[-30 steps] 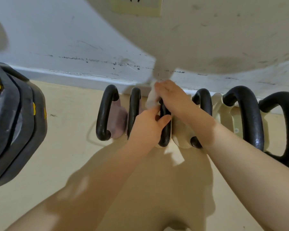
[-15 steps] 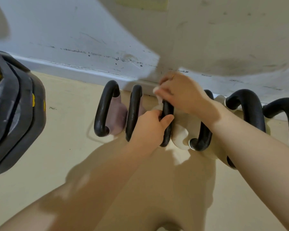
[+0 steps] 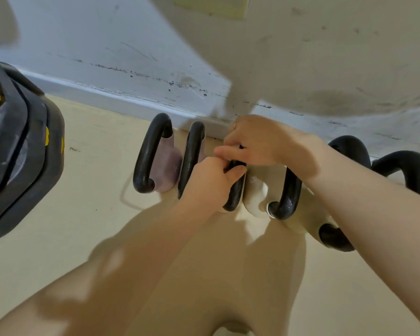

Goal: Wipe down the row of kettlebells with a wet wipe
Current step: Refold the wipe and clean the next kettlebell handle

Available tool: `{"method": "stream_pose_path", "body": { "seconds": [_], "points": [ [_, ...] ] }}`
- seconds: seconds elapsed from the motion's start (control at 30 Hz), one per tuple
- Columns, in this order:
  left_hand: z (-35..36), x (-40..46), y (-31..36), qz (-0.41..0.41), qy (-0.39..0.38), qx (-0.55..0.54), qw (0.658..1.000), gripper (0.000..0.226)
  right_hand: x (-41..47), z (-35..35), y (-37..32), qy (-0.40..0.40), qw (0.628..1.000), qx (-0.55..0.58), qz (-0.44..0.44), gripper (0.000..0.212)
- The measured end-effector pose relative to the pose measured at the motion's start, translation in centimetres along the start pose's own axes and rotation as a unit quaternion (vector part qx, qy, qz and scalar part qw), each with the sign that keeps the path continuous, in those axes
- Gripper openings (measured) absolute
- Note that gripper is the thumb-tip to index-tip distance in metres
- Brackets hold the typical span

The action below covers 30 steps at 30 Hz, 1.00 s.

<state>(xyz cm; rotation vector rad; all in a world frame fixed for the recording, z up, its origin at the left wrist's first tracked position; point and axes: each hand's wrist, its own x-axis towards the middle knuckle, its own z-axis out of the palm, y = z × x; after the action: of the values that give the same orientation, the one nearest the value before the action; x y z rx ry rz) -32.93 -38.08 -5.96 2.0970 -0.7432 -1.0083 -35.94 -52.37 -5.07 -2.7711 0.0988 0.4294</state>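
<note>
Six black curved kettlebell handles [image 3: 153, 154] stand in a row along the base of the scuffed white wall [image 3: 107, 57], from frame centre to the right edge, on the cream floor [image 3: 83, 214]. The leftmost two kettlebells have mauve bodies [image 3: 167, 168]; those further right have cream bodies [image 3: 255, 192]. At frame centre the left hand [image 3: 209, 180] has its fingers curled round the third black handle [image 3: 235, 195], thumb across it. The right hand [image 3: 260, 141], just above and touching the left, has its fingers closed on the top of the same handle; the wet wipe cannot be made out beneath them. Stacked black weight plates with yellow marks [image 3: 17, 151] fill the left edge.
</note>
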Motion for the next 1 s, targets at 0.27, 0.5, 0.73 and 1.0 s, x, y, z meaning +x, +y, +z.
{"method": "stream_pose_path", "body": {
  "seconds": [0.27, 0.5, 0.73, 1.0],
  "points": [
    [0.0, 0.0, -0.2, 0.004, 0.019, 0.059, 0.998, 0.042, 1.0, 0.6, -0.6, -0.026, 0.989, 0.135, 0.055, 0.048],
    [0.1, 0.1, -0.5, 0.001, 0.018, 0.034, 0.999, 0.032, 1.5, 0.7, 0.6, 0.027, 0.929, 0.308, 0.201, 0.04],
    [-0.2, 0.1, -0.7, -0.004, 0.011, 0.026, 1.0, 0.031, 2.5, 1.9, 0.2, 0.114, 0.625, 0.649, 0.419, 0.019],
    [-0.3, 0.2, -0.5, -0.004, 0.007, 0.022, 1.0, 0.035, 0.6, 1.5, -1.0, 0.151, 0.701, 0.533, 0.449, 0.038]
  ]
}}
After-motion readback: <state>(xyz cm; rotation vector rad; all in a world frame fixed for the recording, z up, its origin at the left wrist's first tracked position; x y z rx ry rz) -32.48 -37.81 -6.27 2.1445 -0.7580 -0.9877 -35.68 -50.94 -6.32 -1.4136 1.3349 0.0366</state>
